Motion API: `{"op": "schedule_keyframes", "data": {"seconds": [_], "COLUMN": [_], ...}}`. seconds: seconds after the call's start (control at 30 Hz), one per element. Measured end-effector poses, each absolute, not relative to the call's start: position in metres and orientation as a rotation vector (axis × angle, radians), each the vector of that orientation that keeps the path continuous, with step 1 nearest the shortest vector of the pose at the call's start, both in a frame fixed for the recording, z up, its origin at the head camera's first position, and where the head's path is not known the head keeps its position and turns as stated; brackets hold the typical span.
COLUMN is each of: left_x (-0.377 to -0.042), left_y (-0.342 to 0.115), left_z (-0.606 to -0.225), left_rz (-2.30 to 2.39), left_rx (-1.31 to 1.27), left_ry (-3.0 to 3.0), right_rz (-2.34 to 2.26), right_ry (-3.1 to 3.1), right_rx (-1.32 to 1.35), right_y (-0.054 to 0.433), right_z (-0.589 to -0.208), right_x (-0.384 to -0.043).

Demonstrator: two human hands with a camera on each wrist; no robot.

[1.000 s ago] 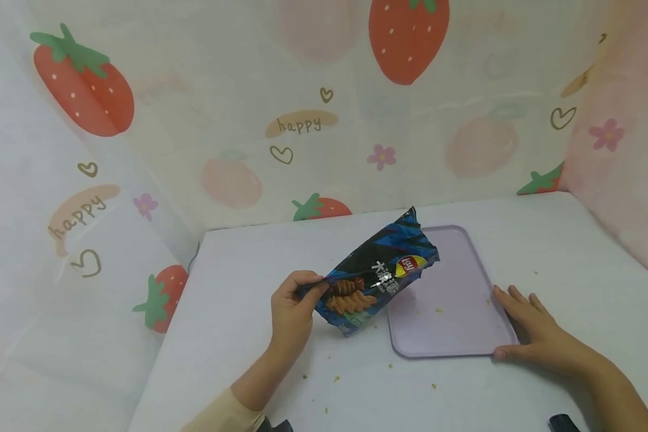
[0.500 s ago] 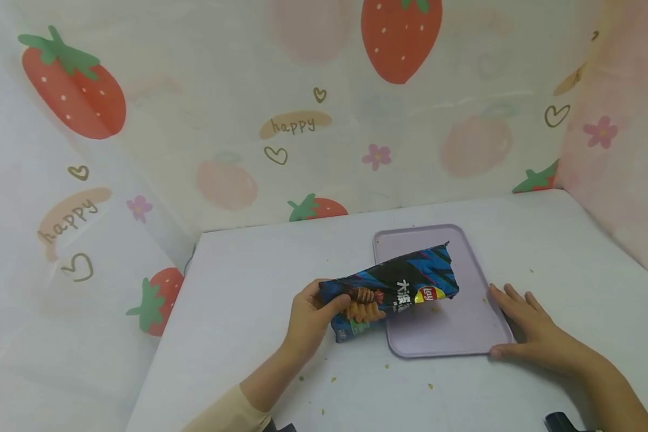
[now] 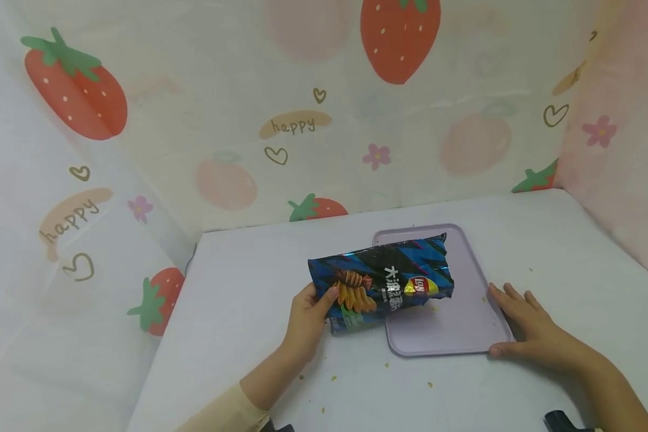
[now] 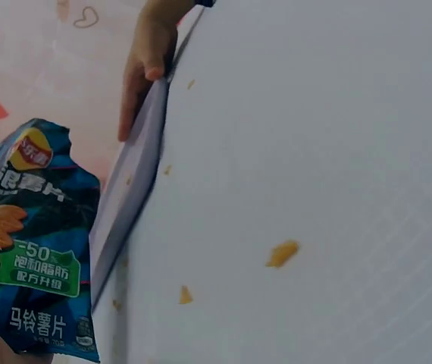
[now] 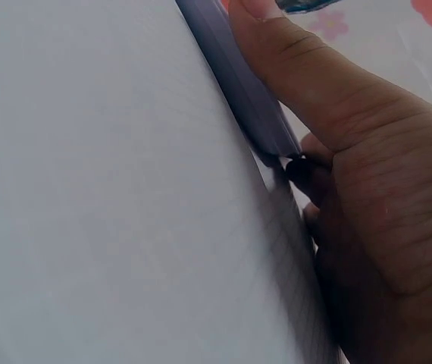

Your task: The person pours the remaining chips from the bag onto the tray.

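A dark blue bag of Lay's potato chips (image 3: pixel 389 276) is held by its left end in my left hand (image 3: pixel 308 324), thumb across the printed front. The bag lies sideways in the air, its right part over a pale purple tray (image 3: pixel 448 330). At the tray's near right corner rests my right hand (image 3: pixel 540 336), fingers spread along the side and thumb at the front edge. In the left wrist view the bag (image 4: pixel 34 250) shows its green label, and the right hand (image 4: pixel 148 68) touches the tray (image 4: pixel 133 182). Part of the tray is hidden behind the bag.
Several yellow crumbs lie on the white table (image 3: pixel 237 264) in front of the tray, among them a larger chip piece (image 4: pixel 283 253). A few crumbs sit on the tray. A strawberry-printed backdrop (image 3: pixel 410 180) stands behind and at both sides.
The bag has swung from a steep upward slant to nearly level and moved right over the tray, with its torn-looking right end lower. My right hand has stayed at the tray's corner.
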State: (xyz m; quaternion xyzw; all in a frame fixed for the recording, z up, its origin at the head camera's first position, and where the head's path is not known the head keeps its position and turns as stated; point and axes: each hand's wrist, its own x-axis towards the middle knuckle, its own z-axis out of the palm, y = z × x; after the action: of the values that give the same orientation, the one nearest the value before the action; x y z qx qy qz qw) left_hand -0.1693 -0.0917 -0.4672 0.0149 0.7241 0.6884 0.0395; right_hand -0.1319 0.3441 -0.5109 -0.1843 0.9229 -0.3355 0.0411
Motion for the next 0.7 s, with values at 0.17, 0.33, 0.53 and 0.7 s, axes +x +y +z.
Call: {"op": "schedule_keyframes", "data": {"seconds": [0.17, 0.33, 0.53, 0.7], "left_x": [-0.179, -0.193, -0.205, -0.221], "left_y": [-0.091, -0.096, -0.098, -0.095], "left_z": [-0.445, -0.419, -0.418, -0.418], "left_rz": [2.092, 2.179, 2.104, 2.180], "left_rx": [0.128, 0.269, 0.239, 0.337], "left_ry": [2.277, 2.342, 2.346, 2.389], "right_rz": [-1.039, -1.054, -1.053, -1.055], "right_ry": [2.812, 2.800, 2.813, 2.801], "right_rx": [-0.545, -0.559, -0.566, -0.555], "right_y": [0.342, 0.343, 0.345, 0.346], "right_z": [-0.513, -0.515, -0.515, -0.515], "right_x": [-0.132, -0.133, -0.135, -0.135]}}
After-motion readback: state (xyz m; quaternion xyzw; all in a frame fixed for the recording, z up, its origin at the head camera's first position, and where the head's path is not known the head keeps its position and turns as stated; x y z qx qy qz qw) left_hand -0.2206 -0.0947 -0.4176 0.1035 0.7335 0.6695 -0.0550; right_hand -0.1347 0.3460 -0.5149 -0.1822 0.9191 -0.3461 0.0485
